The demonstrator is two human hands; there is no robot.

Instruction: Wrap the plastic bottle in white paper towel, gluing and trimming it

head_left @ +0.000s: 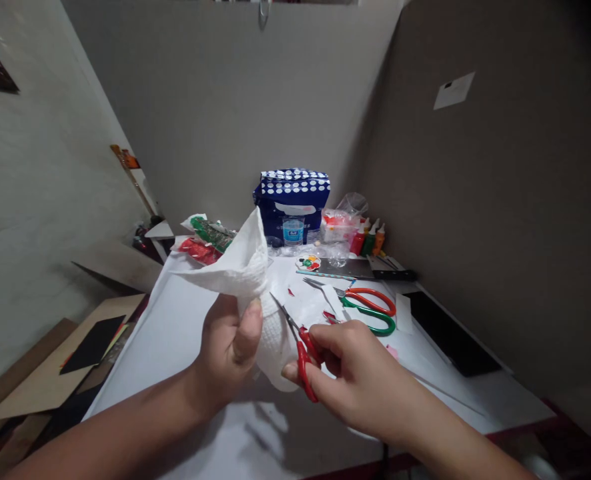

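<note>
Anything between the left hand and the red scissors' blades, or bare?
Not bare: in the head view, part of the white textured sheet shows between the left hand and the blades of the red-handled scissors.

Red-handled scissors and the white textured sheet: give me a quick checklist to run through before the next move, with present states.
1. Left hand has the white textured sheet gripped where it is gathered: ok.
2. Right hand holds the red-handled scissors by the handles: ok.
3. Blade tip well clear of the left thumb: not ok, it shows close beside it and points up and leftward.
4. Blades touching the sheet: cannot tell, they overlap in view but depth is unclear.
5. Orange-and-green-handled scissors out of both hands: ok, lying on the table.
6. Cleaver away from the hands: ok, lying farther back.
</note>
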